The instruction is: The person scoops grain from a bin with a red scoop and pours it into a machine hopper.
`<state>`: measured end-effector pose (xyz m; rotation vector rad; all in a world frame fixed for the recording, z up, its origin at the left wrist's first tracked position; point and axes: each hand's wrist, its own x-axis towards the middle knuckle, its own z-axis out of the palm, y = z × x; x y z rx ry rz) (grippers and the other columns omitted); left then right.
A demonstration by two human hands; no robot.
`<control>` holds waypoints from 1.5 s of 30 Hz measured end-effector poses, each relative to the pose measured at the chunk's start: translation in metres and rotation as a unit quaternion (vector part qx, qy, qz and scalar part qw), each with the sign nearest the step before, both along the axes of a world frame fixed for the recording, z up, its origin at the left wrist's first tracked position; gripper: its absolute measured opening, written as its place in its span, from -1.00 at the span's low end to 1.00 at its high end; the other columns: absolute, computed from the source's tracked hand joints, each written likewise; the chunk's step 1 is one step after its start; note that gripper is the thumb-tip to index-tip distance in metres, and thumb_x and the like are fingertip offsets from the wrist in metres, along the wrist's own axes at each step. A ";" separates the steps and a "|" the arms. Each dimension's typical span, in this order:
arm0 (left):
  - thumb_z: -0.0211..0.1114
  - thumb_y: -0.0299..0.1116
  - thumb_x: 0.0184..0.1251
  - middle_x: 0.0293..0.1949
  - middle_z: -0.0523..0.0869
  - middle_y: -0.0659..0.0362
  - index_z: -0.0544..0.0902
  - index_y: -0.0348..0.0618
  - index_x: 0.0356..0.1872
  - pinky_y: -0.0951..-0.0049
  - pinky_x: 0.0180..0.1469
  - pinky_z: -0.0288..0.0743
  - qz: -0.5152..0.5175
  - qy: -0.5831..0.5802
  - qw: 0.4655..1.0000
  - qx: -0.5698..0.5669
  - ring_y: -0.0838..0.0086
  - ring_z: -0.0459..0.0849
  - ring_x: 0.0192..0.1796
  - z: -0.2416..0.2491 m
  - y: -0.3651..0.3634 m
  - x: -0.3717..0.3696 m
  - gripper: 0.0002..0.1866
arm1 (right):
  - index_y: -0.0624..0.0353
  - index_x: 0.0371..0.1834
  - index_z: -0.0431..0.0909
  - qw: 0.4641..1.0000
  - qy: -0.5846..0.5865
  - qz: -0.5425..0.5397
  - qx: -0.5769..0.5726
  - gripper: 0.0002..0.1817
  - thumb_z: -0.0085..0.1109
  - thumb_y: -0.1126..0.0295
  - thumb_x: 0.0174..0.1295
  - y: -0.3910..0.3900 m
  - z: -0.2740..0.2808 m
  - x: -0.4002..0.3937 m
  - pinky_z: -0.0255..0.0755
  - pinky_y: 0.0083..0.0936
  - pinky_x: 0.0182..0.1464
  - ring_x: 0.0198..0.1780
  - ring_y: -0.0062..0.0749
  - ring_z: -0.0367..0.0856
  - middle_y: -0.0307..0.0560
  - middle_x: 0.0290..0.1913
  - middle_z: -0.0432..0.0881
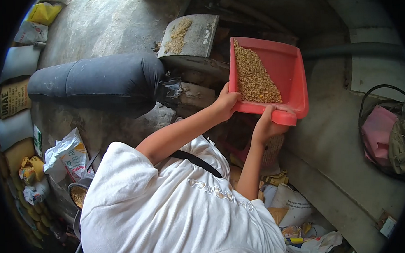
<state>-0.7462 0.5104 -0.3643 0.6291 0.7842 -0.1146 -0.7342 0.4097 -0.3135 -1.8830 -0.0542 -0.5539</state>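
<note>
A red plastic dustpan (288, 64) is held out in front of me, with a heap of yellowish-brown grain (257, 76) along its left side and lower corner. My left hand (228, 101) grips the pan's lower left corner, thumb over the rim. Around the base of the short handle (283, 118), my right hand (273, 123) is closed at the near edge. Just left of the pan, more grain or husk (179, 36) lies on a grey, curved-edged surface (198, 38). A dark fabric sleeve (96, 81), bulging and tied at its end, stretches left from beneath that surface.
Printed sacks (15, 98) line the left side. A white plastic bag (70, 152) and a metal container of grain (78, 195) are near my left side. Sacks and wrappers (296, 208) lie low on the right. A pink and green bundle (383, 136) sits at far right.
</note>
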 end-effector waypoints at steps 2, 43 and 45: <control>-0.08 -0.72 -0.16 -0.25 0.36 0.16 0.22 -0.12 -0.01 0.45 -0.23 0.43 -0.003 0.010 1.000 -0.014 0.42 0.42 -0.19 -0.008 -0.002 -0.003 -0.46 | 0.25 -0.50 0.23 1.000 0.003 0.013 -0.016 -0.85 -0.02 0.63 -0.13 -0.003 0.001 0.003 0.33 -0.59 -0.36 -0.45 -0.51 0.35 -0.18 -0.46 0.34; -0.15 -0.75 -0.12 -0.17 0.36 0.14 0.12 -0.04 0.09 0.29 -0.04 0.41 -0.043 -0.052 0.982 -0.177 0.38 0.46 -0.14 0.013 0.009 -0.003 -0.37 | 0.19 -0.48 0.26 0.969 -0.124 0.156 -0.143 -0.64 0.26 0.54 -0.34 0.006 0.020 0.016 0.32 -0.42 -0.37 -0.49 -0.22 0.40 -0.08 -0.51 0.38; -0.15 -0.76 -0.12 -0.16 0.35 0.13 0.12 -0.03 0.09 0.28 -0.04 0.41 -0.035 -0.060 0.983 -0.170 0.38 0.46 -0.13 0.011 0.010 -0.003 -0.36 | 0.19 -0.49 0.26 0.982 -0.072 0.135 -0.114 -0.64 0.27 0.53 -0.34 0.006 0.023 0.012 0.32 -0.40 -0.37 -0.48 -0.20 0.40 -0.08 -0.51 0.38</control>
